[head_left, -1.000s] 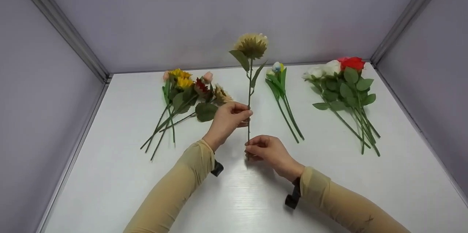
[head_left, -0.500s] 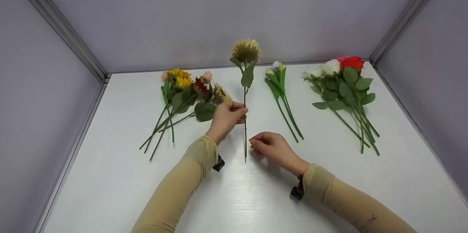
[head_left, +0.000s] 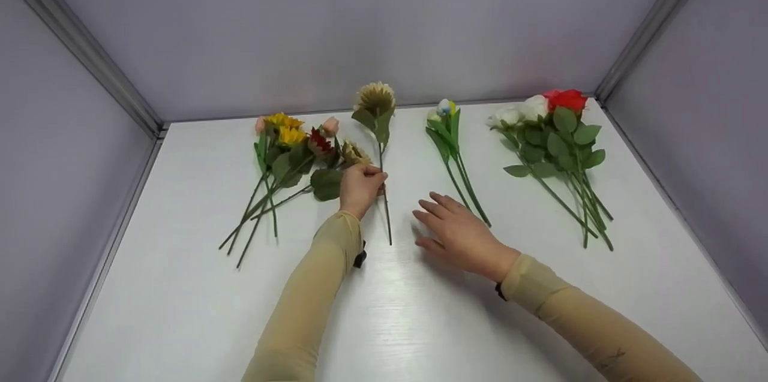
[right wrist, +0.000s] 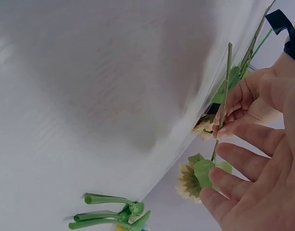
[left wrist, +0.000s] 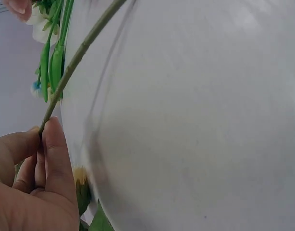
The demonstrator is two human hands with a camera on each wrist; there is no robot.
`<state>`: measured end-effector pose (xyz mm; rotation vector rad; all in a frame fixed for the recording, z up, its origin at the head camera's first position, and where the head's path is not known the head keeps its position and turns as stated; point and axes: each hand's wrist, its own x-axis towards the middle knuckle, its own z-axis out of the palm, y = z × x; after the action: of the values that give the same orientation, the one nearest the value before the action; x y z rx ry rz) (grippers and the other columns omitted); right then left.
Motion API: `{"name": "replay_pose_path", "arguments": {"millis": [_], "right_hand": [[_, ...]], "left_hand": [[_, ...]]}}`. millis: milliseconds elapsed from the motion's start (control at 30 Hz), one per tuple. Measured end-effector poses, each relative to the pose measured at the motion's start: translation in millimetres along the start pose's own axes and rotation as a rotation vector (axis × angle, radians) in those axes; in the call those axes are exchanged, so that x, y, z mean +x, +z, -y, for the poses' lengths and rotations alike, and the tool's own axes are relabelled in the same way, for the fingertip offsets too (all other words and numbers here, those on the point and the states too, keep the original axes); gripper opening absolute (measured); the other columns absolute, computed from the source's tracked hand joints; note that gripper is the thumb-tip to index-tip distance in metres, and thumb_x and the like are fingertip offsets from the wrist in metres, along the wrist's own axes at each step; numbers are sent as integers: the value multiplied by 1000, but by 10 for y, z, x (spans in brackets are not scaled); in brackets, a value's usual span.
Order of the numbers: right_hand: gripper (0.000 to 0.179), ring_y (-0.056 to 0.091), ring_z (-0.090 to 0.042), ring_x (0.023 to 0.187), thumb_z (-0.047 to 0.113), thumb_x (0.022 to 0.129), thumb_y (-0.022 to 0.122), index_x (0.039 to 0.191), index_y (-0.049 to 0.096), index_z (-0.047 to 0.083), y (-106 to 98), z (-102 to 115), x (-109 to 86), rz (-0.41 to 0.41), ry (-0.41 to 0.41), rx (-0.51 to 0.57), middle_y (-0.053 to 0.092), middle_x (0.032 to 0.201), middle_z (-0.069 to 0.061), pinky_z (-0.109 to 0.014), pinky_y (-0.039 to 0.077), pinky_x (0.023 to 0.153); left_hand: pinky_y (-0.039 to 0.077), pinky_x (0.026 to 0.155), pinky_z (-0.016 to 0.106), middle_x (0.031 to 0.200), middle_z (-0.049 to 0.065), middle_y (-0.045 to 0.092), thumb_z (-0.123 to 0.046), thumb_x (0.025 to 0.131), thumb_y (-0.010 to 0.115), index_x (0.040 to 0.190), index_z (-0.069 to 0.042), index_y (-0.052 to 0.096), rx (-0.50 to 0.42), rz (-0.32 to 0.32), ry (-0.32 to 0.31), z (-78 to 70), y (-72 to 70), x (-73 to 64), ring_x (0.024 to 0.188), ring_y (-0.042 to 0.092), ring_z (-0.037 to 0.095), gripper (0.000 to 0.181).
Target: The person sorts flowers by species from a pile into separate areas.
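My left hand (head_left: 361, 191) pinches the stem of a cream artificial sunflower (head_left: 376, 100) between thumb and fingers. In the left wrist view its stem (left wrist: 82, 50) rises from the fingertips, with a shadow on the table beneath. The flower head points to the back wall, the stem end toward me. To the right, my right hand (head_left: 462, 235) hovers palm down, fingers spread, holding nothing. In the right wrist view its fingers (right wrist: 243, 161) are extended, apart from the stem. Nearest to it lie several tulips (head_left: 453, 154) with white, blue and yellow heads.
Left of the held flower lies a mixed pile with yellow sunflowers (head_left: 291, 134), a dark red flower (head_left: 320, 141), pink buds (head_left: 330, 125) and another cream sunflower (head_left: 356, 153). At the right lie a red rose (head_left: 567, 101) and white roses (head_left: 507, 115). Grey walls (head_left: 384, 22) enclose the white table (head_left: 384, 322).
The right hand has let go of the stem's lower end, moved right and spread its fingers. The left hand has carried the cream sunflower leftward and lowered its head.
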<state>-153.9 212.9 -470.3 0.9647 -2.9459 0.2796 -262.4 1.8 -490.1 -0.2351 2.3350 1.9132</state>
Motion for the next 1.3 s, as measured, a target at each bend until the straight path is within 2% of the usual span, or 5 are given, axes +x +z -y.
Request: {"name": "replay_pose_path", "arguments": {"millis": [300,567,700,1033,1300], "right_hand": [[55,36,-37,147,42,105,58,143,57,3,48,6,-9,37,-14,44,52,150,-18,-46,27,121],[55,36,-37,147,40,106,57,145,55,2,71,-1,11,60,-16,64,50,151,-19,-45,26,122],[56,34,-38,147,41,106,57,147,54,3,55,-17,29,63,3,85,47,153,-20,-46,26,122],[57,39,-41,144,40,105,58,147,52,3,62,-59,161,73,44,101,48,152,-20,-48,29,120],[55,41,-42,142,39,105,59,145,55,3,126,8,222,92,33,144,52,148,-20,-49,31,119]], "left_hand": [[54,62,27,85,9,69,-10,95,74,98,-1,72,62,-14,-13,54,55,49,67,63,15,9],[57,66,30,83,11,70,-16,95,76,95,-1,71,57,22,-26,71,6,2,70,66,19,15],[56,64,30,78,11,69,-21,95,77,93,-3,69,98,30,-21,75,-33,-28,69,66,21,20],[51,61,31,80,5,67,-31,95,76,96,-10,70,320,96,34,90,-211,-178,67,62,17,22],[49,61,31,61,0,62,-25,95,73,82,-9,66,642,250,162,73,-77,-277,54,59,14,21]]}}
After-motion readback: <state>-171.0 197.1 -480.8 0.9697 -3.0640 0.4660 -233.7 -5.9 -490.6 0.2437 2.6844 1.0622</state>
